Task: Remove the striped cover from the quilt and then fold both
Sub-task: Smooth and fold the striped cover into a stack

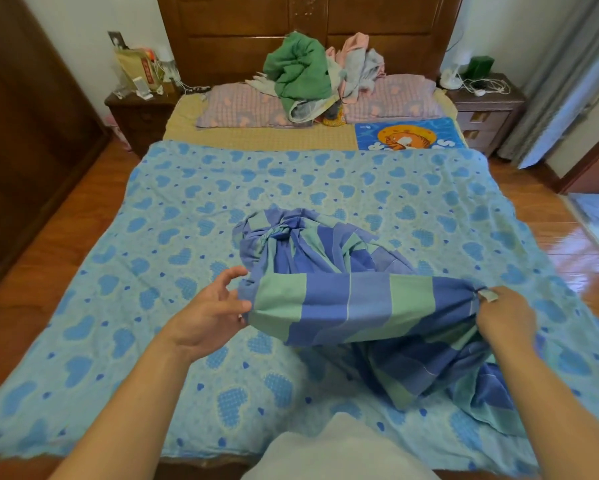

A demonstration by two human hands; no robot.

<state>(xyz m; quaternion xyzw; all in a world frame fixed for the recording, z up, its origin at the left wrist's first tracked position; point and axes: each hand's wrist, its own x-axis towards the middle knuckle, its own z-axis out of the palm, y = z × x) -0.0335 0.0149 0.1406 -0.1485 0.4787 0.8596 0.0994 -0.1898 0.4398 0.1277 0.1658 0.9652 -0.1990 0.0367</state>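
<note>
A: Where's the striped cover [346, 299]?

B: Bunched at the middle of the quilt [187, 209], trailing toward five o'clock. The right hand [505, 315] pinches one gathered end; the left hand [208, 313] is loose and open beside the other.

A: Advice?

B: Probably find both corners and pull taut before folding.

A: The room?

B: Clothes pile [308, 74] at twelve o'clock on the pillows [242, 105], wooden floor [31, 289].

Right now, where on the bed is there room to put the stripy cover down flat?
The heart quilt lies bare left of the striped cover and beyond it, up to the pillows. The headboard end is crowded with clothes.
</note>
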